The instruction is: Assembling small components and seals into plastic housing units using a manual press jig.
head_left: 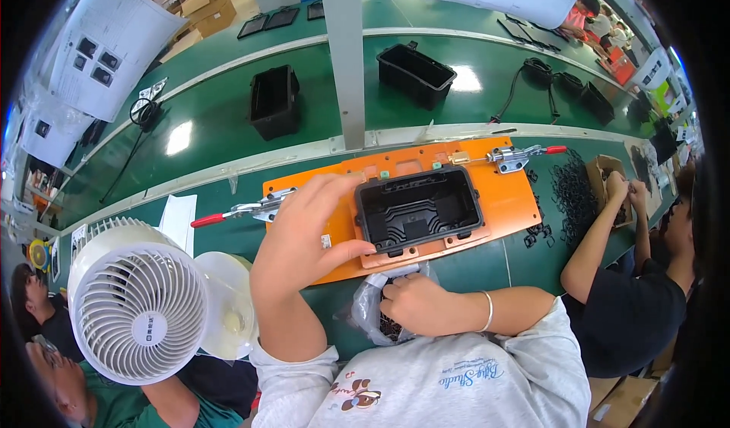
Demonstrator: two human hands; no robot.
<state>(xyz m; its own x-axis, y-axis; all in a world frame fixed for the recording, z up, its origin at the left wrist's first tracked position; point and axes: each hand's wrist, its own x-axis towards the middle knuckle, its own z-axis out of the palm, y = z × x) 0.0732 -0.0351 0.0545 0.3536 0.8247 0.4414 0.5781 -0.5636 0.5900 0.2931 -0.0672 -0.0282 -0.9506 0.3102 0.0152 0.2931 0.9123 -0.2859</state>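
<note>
A black rectangular plastic box (420, 209) sits with its hollow side up in an orange fixture plate (502, 200) on the bench. My left hand (308, 226) is spread around the box's left end, thumb by its near corner and fingers by its far corner. Nothing shows inside that hand. Just in front of the fixture lies a clear plastic bag (367, 306) of small dark parts. My right hand (426, 304), with a bracelet at the wrist, reaches into its mouth. Those fingers are curled, and their tips are hidden.
Toggle clamps with red handles, a left one (228, 215) and a right one (532, 154), flank the fixture. A white fan (141, 314) stands at left. Black rings (574, 200) are piled at right, near a co-worker's hands (627, 188). Beyond a post (346, 71) stand more black boxes (414, 74).
</note>
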